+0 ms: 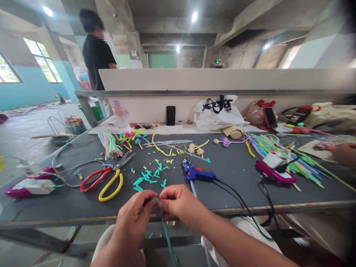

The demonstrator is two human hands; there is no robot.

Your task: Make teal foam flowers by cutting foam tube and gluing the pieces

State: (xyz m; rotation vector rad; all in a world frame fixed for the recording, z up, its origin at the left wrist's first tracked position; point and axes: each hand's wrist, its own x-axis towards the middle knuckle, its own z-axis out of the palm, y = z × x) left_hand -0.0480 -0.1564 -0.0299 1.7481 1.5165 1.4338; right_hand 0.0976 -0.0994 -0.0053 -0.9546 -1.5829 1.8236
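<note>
My left hand [135, 216] and my right hand [180, 202] meet just over the table's near edge. Both pinch a green pipe cleaner [168, 237], whose long end hangs down toward my lap. The pinched end is partly hidden by my fingers. Short green cut pieces [147, 177] lie scattered beyond my hands. A blue glue gun [200, 174] with a clear glue stick in its back rests right of them. To the left lie scissors [111, 173] with one red and one yellow handle, blades spread.
Pipe cleaner bundles lie at left [108, 145] and right [278, 152]. Purple-and-white power strips [30, 186] sit at both sides, with cords across the table. A phone [170, 115], a cup [121, 116] and a white bag [218, 114] stand behind. Another person's hand [345, 154] is at right; someone stands beyond the partition.
</note>
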